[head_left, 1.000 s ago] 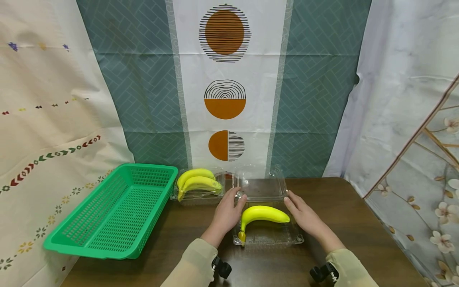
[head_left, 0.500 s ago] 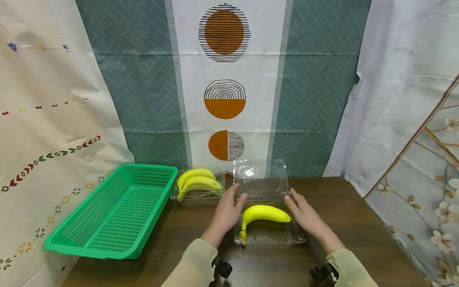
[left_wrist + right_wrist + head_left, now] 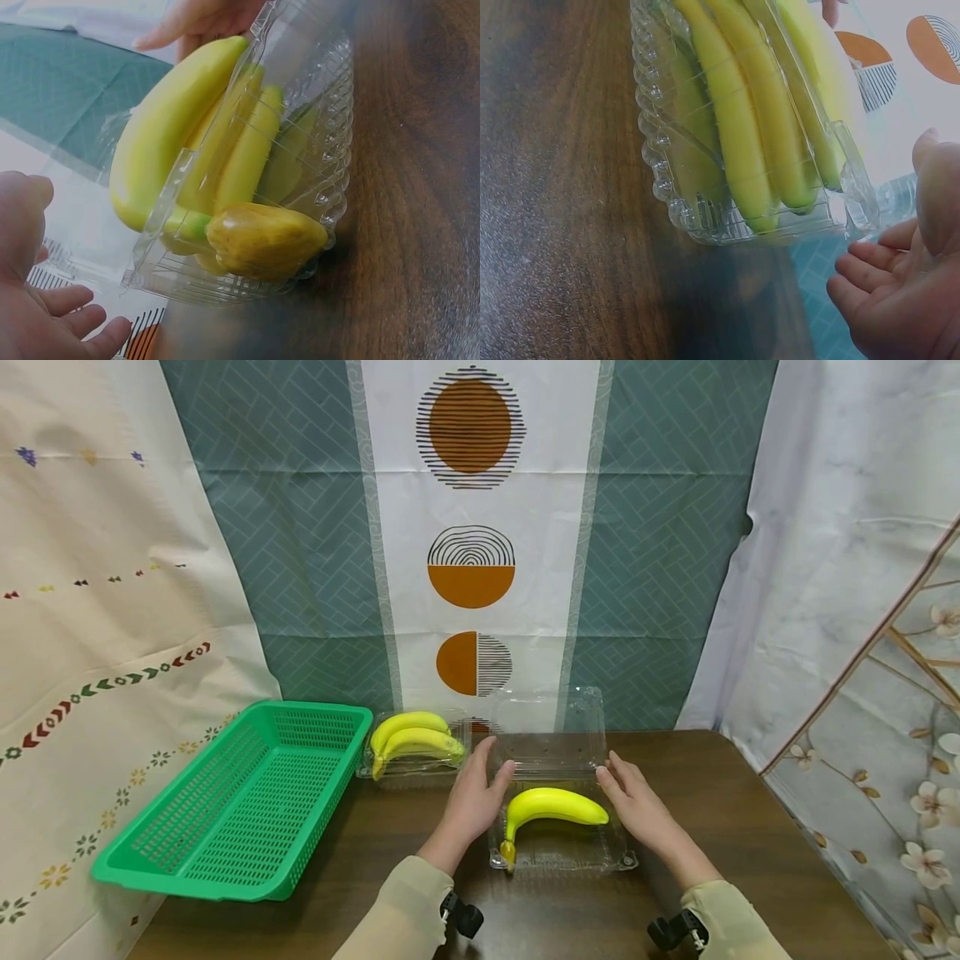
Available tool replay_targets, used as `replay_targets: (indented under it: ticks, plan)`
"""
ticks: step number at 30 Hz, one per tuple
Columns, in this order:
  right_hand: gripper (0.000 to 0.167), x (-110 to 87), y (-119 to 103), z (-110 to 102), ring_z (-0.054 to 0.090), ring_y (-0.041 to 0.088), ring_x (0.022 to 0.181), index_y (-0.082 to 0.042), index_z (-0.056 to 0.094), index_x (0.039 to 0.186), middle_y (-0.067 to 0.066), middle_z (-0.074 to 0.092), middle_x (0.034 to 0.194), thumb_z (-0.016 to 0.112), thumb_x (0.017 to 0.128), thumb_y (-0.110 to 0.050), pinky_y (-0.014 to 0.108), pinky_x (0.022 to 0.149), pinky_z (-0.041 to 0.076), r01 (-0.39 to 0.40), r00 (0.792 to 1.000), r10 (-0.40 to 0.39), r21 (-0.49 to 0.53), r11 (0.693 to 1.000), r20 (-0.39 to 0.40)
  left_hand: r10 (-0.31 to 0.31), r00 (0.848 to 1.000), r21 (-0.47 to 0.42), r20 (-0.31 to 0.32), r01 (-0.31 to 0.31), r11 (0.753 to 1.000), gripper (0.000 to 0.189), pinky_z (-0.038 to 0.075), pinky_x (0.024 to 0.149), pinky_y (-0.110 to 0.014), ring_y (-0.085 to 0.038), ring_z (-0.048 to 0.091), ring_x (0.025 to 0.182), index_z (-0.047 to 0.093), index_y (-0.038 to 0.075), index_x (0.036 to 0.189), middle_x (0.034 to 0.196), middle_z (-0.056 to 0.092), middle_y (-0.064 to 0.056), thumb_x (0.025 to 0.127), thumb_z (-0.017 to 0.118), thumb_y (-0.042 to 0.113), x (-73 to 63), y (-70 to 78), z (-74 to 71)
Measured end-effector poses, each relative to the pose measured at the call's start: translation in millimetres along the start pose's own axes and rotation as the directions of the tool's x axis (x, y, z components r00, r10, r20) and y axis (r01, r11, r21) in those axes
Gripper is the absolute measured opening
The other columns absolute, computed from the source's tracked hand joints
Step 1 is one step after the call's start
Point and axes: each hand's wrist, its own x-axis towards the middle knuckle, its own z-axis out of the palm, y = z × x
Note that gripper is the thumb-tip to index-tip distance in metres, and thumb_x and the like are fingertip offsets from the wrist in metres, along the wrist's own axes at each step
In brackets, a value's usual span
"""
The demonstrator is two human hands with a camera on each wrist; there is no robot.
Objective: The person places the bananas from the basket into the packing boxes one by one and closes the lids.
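A clear plastic clamshell box (image 3: pixel 558 862) sits on the table with its lid (image 3: pixel 551 727) raised at the back. In it lies a yellow banana (image 3: pixel 558 804), its brown-tipped stem toward the front left corner. The right wrist view shows several yellow bananas (image 3: pixel 739 135) through the box's ribbed wall. My left hand (image 3: pixel 474 795) is at the left side of the box near the hinge, fingers extended forward. At the right side, my right hand (image 3: pixel 639 802) has its fingers extended too, thumb tip close to the lid's lower corner.
To the left stands a green perforated plastic basket (image 3: pixel 262 810). Between it and the box, toward the back, is another clear box (image 3: pixel 363 772) with yellow bananas (image 3: pixel 416 742). A patterned cloth (image 3: pixel 660 568) hangs behind the brown wooden table (image 3: pixel 750 860).
The lid has swung up from a lower, backward tilt to stand taller. My hands have shifted slightly forward along with it, and the banana has stayed nearly in place.
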Motion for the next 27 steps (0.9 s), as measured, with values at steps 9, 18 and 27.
replay_targets:
  ticks: [9, 18, 27]
  plan:
    - [0.082, 0.9, 0.4, 0.0, 0.037, 0.053, 0.156, 0.005, 0.014, 0.174, 0.032, 0.027, 0.171, 0.043, 0.120, -0.049, 0.069, 0.125, 0.031, 0.017, 0.999, -0.017, 0.005, 1.000, -0.039, -0.002, 1.000, -0.033, 0.001, 0.002, 0.999, 0.066, 0.039, 0.121, -0.067, -0.041, 0.044, 0.155, 0.036, 0.020, 0.172, 0.171, 0.044, -0.018, 0.115, 0.059, 0.044, 0.8, 1.5, -1.6]
    - [0.079, 1.5, 1.2, -0.6, 0.035, 0.051, 0.158, 0.005, 0.015, 0.174, 0.030, 0.030, 0.170, 0.045, 0.120, -0.045, 0.068, 0.125, 0.032, 0.050, 0.997, -0.048, 0.042, 0.998, -0.064, -0.005, 1.000, -0.064, 0.003, 0.005, 0.998, 0.069, 0.042, 0.118, -0.067, -0.039, 0.050, 0.152, 0.030, 0.022, 0.174, 0.169, 0.045, -0.018, 0.116, 0.061, 0.039, 0.3, 3.0, -3.6]
    - [0.075, 0.4, -0.5, -1.6, 0.033, 0.051, 0.159, 0.004, 0.016, 0.174, 0.031, 0.029, 0.172, 0.046, 0.121, -0.039, 0.067, 0.125, 0.032, 0.076, 0.994, -0.072, 0.056, 0.995, -0.083, -0.011, 1.000, -0.076, 0.005, 0.012, 0.997, 0.078, 0.047, 0.113, -0.067, -0.038, 0.054, 0.148, 0.018, 0.023, 0.178, 0.168, 0.045, -0.017, 0.115, 0.061, 0.039, -0.2, 3.5, -5.9]
